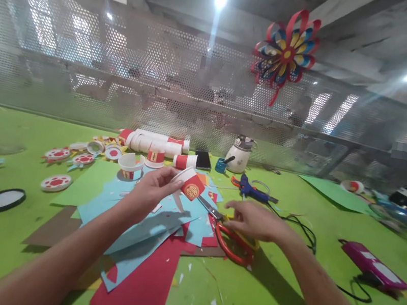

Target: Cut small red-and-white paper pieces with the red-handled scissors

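Note:
My left hand [163, 183] pinches a small red-and-white paper cup [192, 186] with a round gold print, tilted above the paper pile. My right hand [253, 218] hovers at the scissors [233, 245], its thumb and fingers apart and slightly curled. The scissors have red and yellow handles, and their blades point left toward the cup; whether the tips touch it I cannot tell. Part of the yellow handle is hidden under my right hand. Beneath both hands lie light blue paper sheets [143, 241] and a red sheet [139, 286].
Behind the pile are stacked paper cups [156, 145], a cut cup [131, 166], a phone [203, 160] and a white bottle [239, 154]. A blue glue gun [250, 188] with a cord and a purple box [374, 265] lie right. Decorated discs [55, 182] lie left.

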A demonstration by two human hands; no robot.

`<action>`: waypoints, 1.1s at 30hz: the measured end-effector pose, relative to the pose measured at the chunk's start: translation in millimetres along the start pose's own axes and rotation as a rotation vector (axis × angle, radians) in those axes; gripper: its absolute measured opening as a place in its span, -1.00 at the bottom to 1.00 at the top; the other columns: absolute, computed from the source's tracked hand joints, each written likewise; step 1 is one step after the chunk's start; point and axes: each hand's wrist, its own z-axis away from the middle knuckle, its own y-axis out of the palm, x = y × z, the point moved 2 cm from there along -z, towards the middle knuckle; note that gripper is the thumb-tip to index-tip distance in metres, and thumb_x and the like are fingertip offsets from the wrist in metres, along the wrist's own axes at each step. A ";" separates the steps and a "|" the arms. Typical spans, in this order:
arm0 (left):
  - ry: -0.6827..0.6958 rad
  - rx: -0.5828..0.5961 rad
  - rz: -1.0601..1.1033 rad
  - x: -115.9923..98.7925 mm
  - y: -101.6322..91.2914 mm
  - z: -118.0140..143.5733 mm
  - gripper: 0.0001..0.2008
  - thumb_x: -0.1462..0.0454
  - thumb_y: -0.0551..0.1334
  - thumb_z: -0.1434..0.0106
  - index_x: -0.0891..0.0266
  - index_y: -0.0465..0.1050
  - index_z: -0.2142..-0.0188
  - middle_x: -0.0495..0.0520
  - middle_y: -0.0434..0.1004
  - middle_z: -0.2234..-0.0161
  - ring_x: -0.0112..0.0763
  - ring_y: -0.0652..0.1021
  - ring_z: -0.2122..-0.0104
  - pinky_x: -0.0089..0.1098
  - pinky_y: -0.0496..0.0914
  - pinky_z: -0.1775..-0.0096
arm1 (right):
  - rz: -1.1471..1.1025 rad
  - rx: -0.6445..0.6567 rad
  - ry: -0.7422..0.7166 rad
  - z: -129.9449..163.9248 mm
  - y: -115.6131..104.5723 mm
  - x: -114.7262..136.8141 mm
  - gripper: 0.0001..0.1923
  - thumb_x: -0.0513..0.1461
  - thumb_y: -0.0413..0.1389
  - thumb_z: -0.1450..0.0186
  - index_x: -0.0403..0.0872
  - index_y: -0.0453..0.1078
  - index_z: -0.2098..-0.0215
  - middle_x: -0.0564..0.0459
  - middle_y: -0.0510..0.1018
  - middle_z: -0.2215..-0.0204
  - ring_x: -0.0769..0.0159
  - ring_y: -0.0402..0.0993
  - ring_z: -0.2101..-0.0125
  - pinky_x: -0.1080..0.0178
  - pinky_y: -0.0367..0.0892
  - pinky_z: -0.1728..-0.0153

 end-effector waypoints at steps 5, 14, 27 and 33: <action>0.005 0.026 0.066 -0.8 -4.0 -0.9 -0.83 0.22 0.26 -0.15 0.23 0.46 0.26 0.05 0.56 0.31 -0.39 0.51 0.31 -0.36 0.36 0.23 | 0.236 0.085 0.059 3.9 22.4 -1.8 -0.69 -0.21 0.09 -0.33 -0.09 0.30 -0.03 -0.03 0.48 0.12 0.19 0.47 0.20 0.04 0.39 0.20; 0.072 0.019 0.091 -1.5 -6.4 -1.5 -0.87 0.25 0.25 -0.17 0.23 0.44 0.27 0.04 0.55 0.31 -0.42 0.50 0.31 -0.39 0.35 0.26 | 0.144 -0.092 0.171 -2.6 39.3 -14.4 -0.77 -0.19 0.07 -0.34 -0.12 0.35 0.07 0.00 0.50 0.20 0.25 0.48 0.28 0.12 0.41 0.28; 0.175 -0.048 0.049 -14.0 -14.8 -2.0 -0.83 0.25 0.22 -0.20 0.24 0.43 0.20 0.05 0.56 0.30 -0.38 0.53 0.31 -0.37 0.39 0.24 | -0.425 -0.103 -0.291 37.3 12.0 25.1 -0.76 -0.07 0.03 -0.29 -0.01 0.24 0.16 0.07 0.42 0.40 0.29 0.38 0.42 0.30 0.32 0.41; 0.141 0.000 0.026 -15.1 -10.2 0.5 -0.84 0.26 0.22 -0.21 0.25 0.45 0.21 0.07 0.57 0.27 -0.38 0.53 0.28 -0.37 0.40 0.22 | -0.505 -0.129 -0.384 44.0 13.4 39.1 -0.56 0.16 -0.03 -0.23 0.02 0.33 0.20 0.11 0.39 0.49 0.35 0.26 0.54 0.34 0.20 0.52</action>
